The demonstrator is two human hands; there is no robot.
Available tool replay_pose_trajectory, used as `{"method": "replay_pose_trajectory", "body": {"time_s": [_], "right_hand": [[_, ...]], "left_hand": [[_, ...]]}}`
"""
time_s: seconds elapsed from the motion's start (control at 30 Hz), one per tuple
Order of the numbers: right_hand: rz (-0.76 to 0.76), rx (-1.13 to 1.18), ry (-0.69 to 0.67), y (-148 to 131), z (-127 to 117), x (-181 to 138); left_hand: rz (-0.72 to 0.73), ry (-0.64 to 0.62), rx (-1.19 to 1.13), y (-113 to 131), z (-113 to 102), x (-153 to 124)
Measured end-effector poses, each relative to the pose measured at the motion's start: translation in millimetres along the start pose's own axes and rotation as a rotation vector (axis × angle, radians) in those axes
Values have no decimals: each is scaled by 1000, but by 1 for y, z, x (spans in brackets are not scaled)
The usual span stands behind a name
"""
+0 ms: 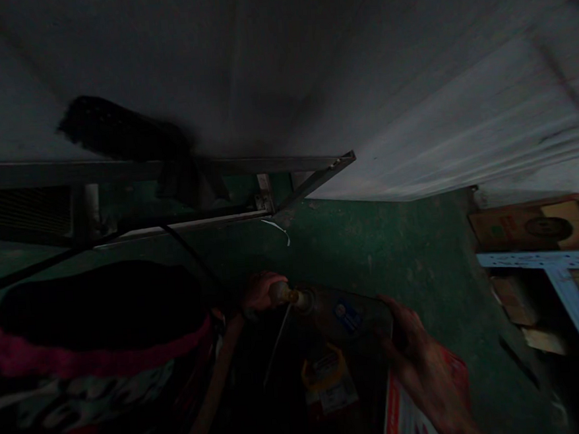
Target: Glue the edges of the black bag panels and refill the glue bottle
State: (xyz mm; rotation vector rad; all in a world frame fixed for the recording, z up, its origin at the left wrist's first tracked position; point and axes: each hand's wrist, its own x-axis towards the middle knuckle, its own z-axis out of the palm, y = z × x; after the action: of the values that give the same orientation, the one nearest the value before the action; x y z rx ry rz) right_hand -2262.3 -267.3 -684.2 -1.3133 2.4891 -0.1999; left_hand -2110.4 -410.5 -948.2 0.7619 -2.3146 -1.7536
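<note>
Dimly lit, the container [370, 309] sits low in the frame, right of centre, with its pale neck [302, 300] pointing to the left and a blue label [348, 315] on its upper face. At its far right end the right hand [415, 350] grips it, the fingers over the upper corner and the thumb lower down. The left hand [262, 290] is at the neck end, right against a pale fitting [279, 292]; whether its fingers close round that piece cannot be told in this gloom. A thin pale line [277, 347] slants from the neck down to the left; what it is stays unclear.

Just below the container is a yellow item [324, 368], its outline blurred. Under the right hand and wrist, at the bottom of the frame, shows a white box [407, 414] with red print, and a red item [456, 374] shows just right of the wrist. Patterned cloth [108, 395] with a pink band [95, 356] fills the lower left.

Behind runs the green floor [370, 238], with a white strip [278, 230] lying near the corner of a metal frame [311, 182]. A dark brush-like thing [119, 130] shows at upper left. Cardboard boxes [513, 228] and a light blue rack [578, 309] stand at the right edge.
</note>
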Motion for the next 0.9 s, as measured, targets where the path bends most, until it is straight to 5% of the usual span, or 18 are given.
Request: {"method": "replay_pose_trajectory", "body": {"time_s": [0.9], "right_hand": [[15,-6,-30,-7,-5,3]], "left_hand": [[12,3,11,-2,1,0]]}}
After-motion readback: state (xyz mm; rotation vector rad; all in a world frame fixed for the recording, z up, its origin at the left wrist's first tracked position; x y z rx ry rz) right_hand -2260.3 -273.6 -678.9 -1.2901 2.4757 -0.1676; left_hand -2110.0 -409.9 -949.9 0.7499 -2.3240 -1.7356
